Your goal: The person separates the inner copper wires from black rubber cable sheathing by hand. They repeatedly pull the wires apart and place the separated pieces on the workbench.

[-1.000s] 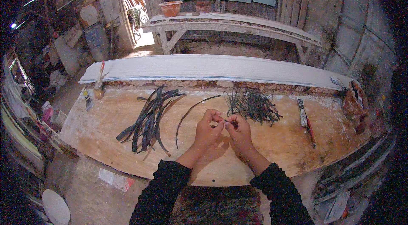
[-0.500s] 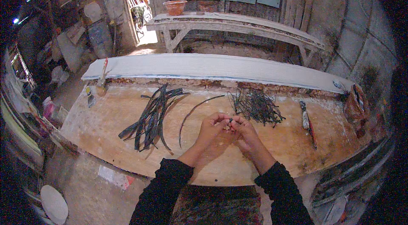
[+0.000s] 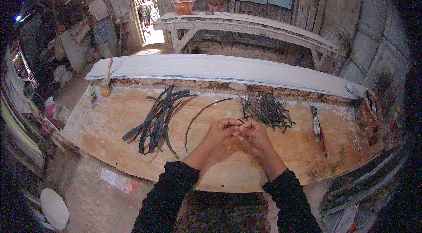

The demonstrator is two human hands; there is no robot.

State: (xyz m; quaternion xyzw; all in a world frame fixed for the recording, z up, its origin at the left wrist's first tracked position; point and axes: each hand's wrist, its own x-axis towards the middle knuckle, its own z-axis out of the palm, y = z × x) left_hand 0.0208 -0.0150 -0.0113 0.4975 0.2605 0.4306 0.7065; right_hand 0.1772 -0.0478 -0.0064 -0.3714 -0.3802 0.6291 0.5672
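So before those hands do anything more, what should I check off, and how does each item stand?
1. Small dark piece pinched between the left hand and right hand: ok.
2. Held piece fully visible: not ok, fingers cover part.
3. Single curved strip apart from the bundle of long dark strips: ok.
4. Right hand clear of the heap of thin dark pieces: cannot tell, they appear very close.
5. Red tool away from both hands: ok.

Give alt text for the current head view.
A left hand and right hand pinch a small dark piece over a wooden table. Black strips lie to the left, a tangle of thinner dark pieces beyond the right hand.
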